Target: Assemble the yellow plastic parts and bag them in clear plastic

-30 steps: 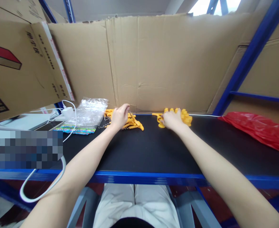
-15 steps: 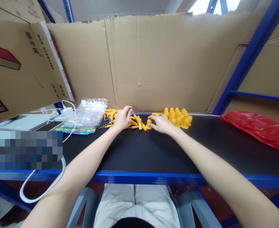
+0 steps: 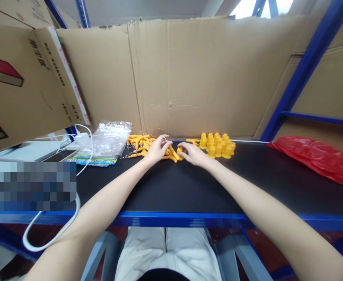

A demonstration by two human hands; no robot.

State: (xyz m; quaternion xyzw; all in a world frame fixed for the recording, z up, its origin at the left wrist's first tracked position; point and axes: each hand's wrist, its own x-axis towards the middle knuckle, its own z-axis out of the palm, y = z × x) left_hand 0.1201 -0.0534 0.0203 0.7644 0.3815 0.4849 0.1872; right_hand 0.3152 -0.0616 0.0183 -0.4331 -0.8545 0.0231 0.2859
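Note:
My left hand (image 3: 157, 150) is closed at the back of the black table, pinching a thin metal chain (image 3: 165, 139) that is mostly hidden by the fingers. Just beside its fingertips a yellow branched plastic piece (image 3: 174, 154) stands tilted. My right hand (image 3: 193, 153) has thumb and fingers around a small yellow bell-shaped piece (image 3: 179, 151), which touches or nearly touches the branched piece. Under and left of my left hand lies a pile of yellow branched pieces (image 3: 139, 140) with metal chains. Several yellow bell-shaped pieces (image 3: 218, 145) stand grouped to the right.
A clear plastic bag (image 3: 111, 134) lies on colourful packets (image 3: 97, 160) at the left, near a white charger (image 3: 82, 139) and cables. At the right is a red plastic bag (image 3: 314, 158). A cardboard wall (image 3: 206, 78) closes the back; blue shelf posts (image 3: 303, 70) frame the table.
My left hand has come down and to the right, bringing the chained branched piece closer to my right hand. My right hand has shifted slightly left with the bell-shaped piece.

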